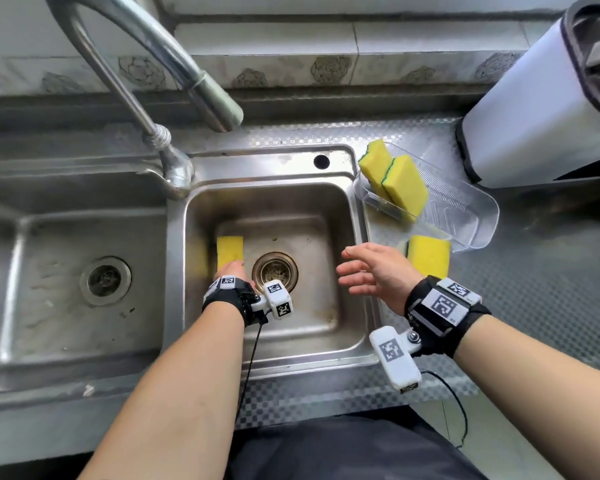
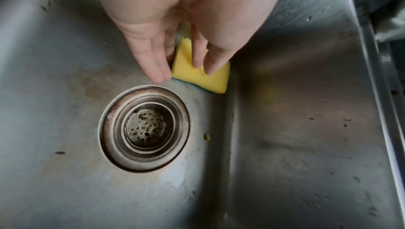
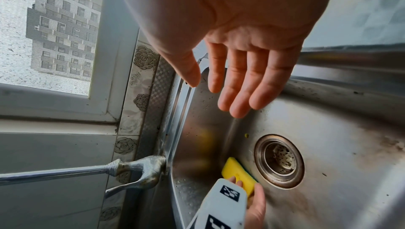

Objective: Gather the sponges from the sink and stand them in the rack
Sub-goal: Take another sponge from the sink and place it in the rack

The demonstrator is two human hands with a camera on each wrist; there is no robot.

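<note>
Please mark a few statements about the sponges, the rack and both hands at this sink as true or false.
1. Two sponges stand in the clear rack. True.
2. The right hand holds a sponge. False: it is held over the sink with straight fingers and holds nothing.
3. The left hand grips the sponge in the sink beside the drain. True.
4. Every sponge outside the sink is in the rack. False: one sponge lies on the counter in front of the rack.
</note>
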